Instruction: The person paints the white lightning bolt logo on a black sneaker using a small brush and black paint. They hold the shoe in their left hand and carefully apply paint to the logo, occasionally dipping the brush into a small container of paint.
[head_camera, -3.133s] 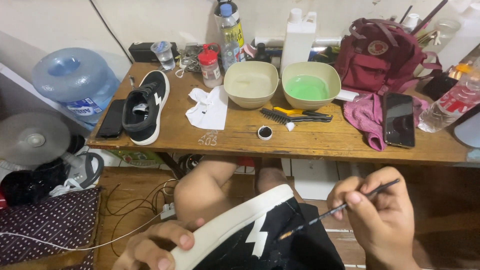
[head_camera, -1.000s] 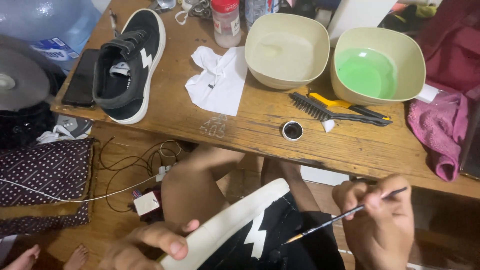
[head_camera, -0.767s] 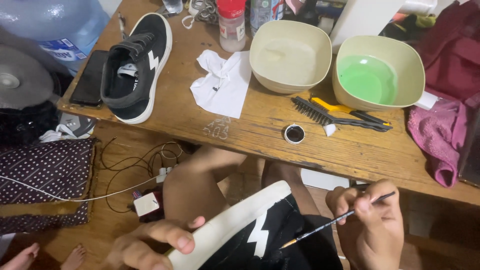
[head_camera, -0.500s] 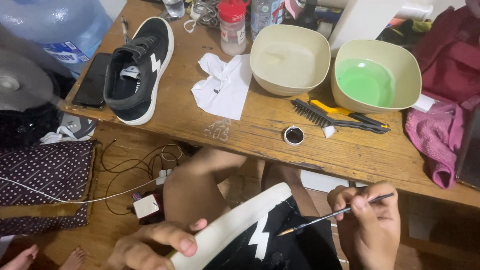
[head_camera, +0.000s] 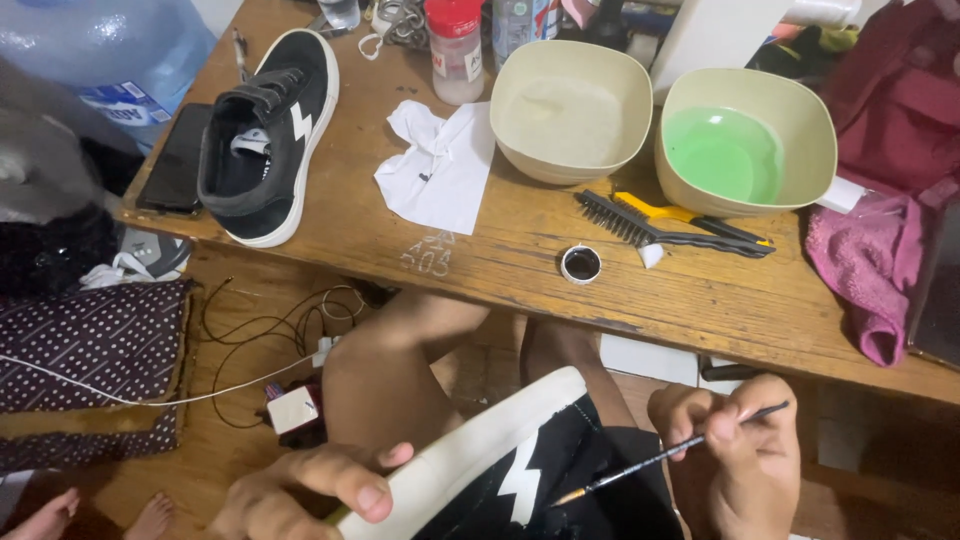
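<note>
Painting a black shoe on the lap
Right hand (head_camera: 735, 465) pinches a thin brush (head_camera: 668, 456), tip near the shoe (head_camera: 500, 480); left hand (head_camera: 300, 490) grips its white sole.

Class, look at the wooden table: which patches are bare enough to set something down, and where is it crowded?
On the table, bare wood runs along the near edge, between the black shoe and the small cap, below the white cloth. Another strip lies below the brush, left of the pink towel. The far edge, behind both bowls, is crowded.

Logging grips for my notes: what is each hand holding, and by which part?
Right hand: thin paintbrush, gripped near its handle's upper end. Left hand: black sneaker, by its white sole edge.
</note>
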